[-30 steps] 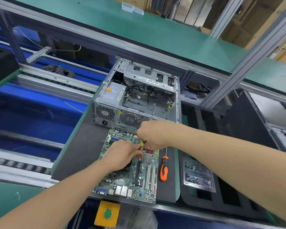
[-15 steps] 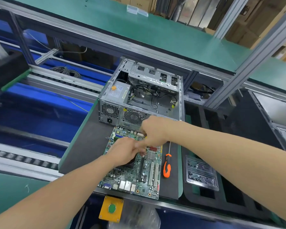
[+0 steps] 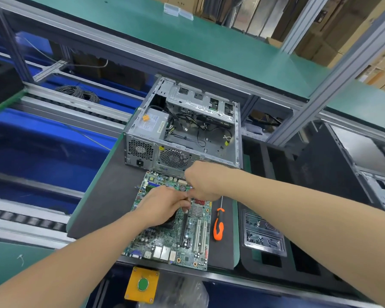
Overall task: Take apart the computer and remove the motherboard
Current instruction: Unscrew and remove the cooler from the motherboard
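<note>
The green motherboard [image 3: 187, 245] lies flat on a black mat [image 3: 107, 203], just in front of the opened grey computer case [image 3: 218, 152], where loose cables lie inside. Both hands meet over the middle of the board. My left hand [image 3: 162, 207] rests over a dark cooler and pinches a thin cable with a small white connector [image 3: 186, 211] hanging below its fingers. My right hand [image 3: 203, 181] has its fingers curled downward and pinches the same cable where the two hands touch. The contact point is partly hidden.
An orange-handled screwdriver [image 3: 218, 227] lies on the mat right of the board. A clear plastic tray [image 3: 262, 236] with small parts sits on black foam further right. Another case [image 3: 382, 190] stands at far right. A yellow button box [image 3: 142, 284] hangs below the front edge.
Both hands stayed together over the board's middle. The yellow-and-black piece seen under the right hand is now hidden, and the white connector shows below the left fingers.
</note>
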